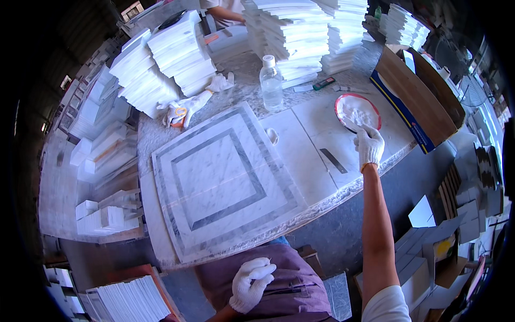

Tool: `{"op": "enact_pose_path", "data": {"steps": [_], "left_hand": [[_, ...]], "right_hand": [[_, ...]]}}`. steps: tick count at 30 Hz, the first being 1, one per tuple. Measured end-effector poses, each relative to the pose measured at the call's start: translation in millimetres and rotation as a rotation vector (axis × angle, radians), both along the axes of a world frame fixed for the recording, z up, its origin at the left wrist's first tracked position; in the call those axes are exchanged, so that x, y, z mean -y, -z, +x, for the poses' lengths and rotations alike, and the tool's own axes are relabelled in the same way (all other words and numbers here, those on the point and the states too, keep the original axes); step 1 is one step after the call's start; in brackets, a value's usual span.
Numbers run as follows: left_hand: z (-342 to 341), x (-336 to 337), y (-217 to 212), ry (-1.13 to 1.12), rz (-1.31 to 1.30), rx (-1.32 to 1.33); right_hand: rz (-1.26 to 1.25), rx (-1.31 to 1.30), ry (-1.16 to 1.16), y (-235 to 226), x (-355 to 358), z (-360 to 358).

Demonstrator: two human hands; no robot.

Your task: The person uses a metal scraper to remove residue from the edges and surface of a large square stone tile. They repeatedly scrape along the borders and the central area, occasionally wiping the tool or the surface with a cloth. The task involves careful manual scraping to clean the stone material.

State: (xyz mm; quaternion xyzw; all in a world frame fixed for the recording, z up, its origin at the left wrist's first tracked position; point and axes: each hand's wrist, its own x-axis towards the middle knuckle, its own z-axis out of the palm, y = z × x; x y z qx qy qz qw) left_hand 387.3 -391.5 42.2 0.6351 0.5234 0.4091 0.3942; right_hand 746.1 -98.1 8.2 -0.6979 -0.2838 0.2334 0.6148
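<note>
My right hand (369, 145), in a white knit glove, reaches out to the lower rim of a round red-edged dish (380, 119) of white powder or paste. Its fingers are closed, and what they pinch is hidden at the rim. Above my lap, my gloved left hand (251, 284) has its fingers curled together; whatever is in them, if anything, is too small to make out. Between the hands lies a square white-and-grey marble panel (217, 174) with grey inlaid bands. A dark flat strip (333, 160) rests on the slab left of my right hand.
Stacks of white tiles (289, 40) line the bench's far side. A clear bottle (271, 88) stands before them; crumpled gloves (190, 106) lie left of it. A cardboard box (418, 99) sits at the right edge. Another person's arm (228, 14) shows at the back.
</note>
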Motion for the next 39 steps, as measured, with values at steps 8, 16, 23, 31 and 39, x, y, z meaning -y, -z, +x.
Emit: {"op": "enact_pose_path", "data": {"steps": [8,16,23,31,39], "left_hand": [[-2.8,2.2,-3.2,-0.020,0.085,0.009],[-9.2,6.3,12.9,0.019,0.126,0.015],[-23.4,19.5,25.4,-0.099,0.085,0.101],[-68.0,31.7,14.2,-0.349,0.089,0.119],[-89.8,51.3,22.3,-0.448,0.044,0.181]], "right_hand": [[0.049,-0.151,-0.035,2.8,-1.6,-1.0],[0.157,-0.181,-0.286,-16.3,33.4,-3.1],[-0.009,-0.386,-0.623,-33.4,92.2,-117.1],[-0.268,-0.473,-0.956,-30.9,147.2,-244.6],[-0.326,-0.372,-1.121,-25.7,160.9,-306.8]]}}
